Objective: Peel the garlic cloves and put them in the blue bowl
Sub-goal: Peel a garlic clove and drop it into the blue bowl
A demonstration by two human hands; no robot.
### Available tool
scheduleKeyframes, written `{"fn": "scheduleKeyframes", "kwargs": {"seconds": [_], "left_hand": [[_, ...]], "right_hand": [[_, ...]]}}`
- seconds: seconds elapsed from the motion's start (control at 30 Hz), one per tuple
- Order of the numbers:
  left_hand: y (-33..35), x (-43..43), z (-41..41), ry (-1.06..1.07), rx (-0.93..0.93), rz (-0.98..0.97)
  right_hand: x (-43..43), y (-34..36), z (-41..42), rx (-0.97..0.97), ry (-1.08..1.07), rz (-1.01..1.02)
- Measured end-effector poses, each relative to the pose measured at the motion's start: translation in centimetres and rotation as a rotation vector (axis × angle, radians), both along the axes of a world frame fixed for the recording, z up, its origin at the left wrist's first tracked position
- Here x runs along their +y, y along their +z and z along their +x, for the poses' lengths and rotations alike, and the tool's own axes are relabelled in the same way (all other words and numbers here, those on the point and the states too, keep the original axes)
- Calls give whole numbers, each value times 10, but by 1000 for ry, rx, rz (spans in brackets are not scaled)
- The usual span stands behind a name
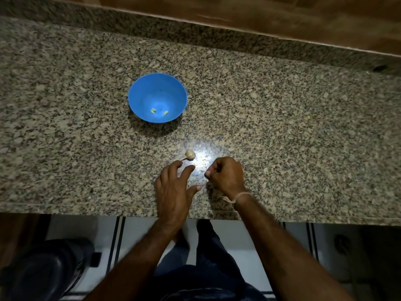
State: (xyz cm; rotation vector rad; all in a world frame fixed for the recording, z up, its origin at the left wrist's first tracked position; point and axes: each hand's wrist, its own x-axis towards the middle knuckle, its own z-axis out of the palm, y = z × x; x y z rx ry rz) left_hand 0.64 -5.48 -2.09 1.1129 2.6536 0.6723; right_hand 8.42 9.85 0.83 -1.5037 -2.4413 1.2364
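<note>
A speckled granite counter (282,137), polished and mottled in beige, grey and black, runs across the view. A raised strip of the same stone lines its far edge, with brown wood-grain panelling (260,14) beyond that.

The blue bowl (147,90) stands upright left of the counter's middle, nearer the far edge than the near one. It is round, smooth and matt like plastic. On its floor, towards the nearer side, the peeled cloves (153,111) lie in 2 spots, small, curved and pale yellow-green. They are too small to count surely.

The garlic bulb (189,154) rests on the bare stone towards the near edge, well apart from the bowl. It is a small rounded lump in papery off-white skin, with a thin dry stem pointing left. A bright glare on the stone sits just beside it on the right.

The left hand (173,187) lies palm down over the counter near its near edge. Its grip is spread, with the fingers (178,165) straight and fanned and the thumb out to the right. The fingertips are just short of the bulb's stem and hold nothing.

The right hand (225,174) is beside it, close but apart. Its grip is curled into a tight fist, the thumb pressed against the forefinger. I cannot tell whether anything is pinched there. A thin pale thread bracelet (238,195) with a knotted tail circles that wrist.

Below the counter's near edge are white floor tiles (138,235) with dark stripes, and dark trousers (206,268).
</note>
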Motion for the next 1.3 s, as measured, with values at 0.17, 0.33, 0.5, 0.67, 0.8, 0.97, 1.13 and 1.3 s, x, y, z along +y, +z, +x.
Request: {"fn": "scheduleKeyframes", "kwargs": {"seconds": [0.17, 0.33, 0.5, 0.67, 0.8, 0.97, 1.13, 1.3], "left_hand": [[-2, 0, 0, -2, 18, -7], [0, 0, 1, 4, 7, -12], [8, 2, 2, 11, -19, -23], [19, 8, 1, 70, -321, 190], [36, 16, 5, 195, -684, 344], [45, 19, 10, 268, -789, 451], [58, 22, 13, 255, -695, 463], [69, 26, 16, 235, -562, 415]], "right_hand": [[-6, -1, -2, -59, 37, 87], [-2, -1, -8, -112, 39, 85], [-9, -1, -9, -140, 45, 176], [-9, 3, 12, 151, -101, -169], [-23, 18, 26, 476, -368, -727], [-29, 29, 23, 554, -449, -857], [-30, 28, 24, 631, -437, -818], [-33, 21, 25, 660, -429, -755]]}}
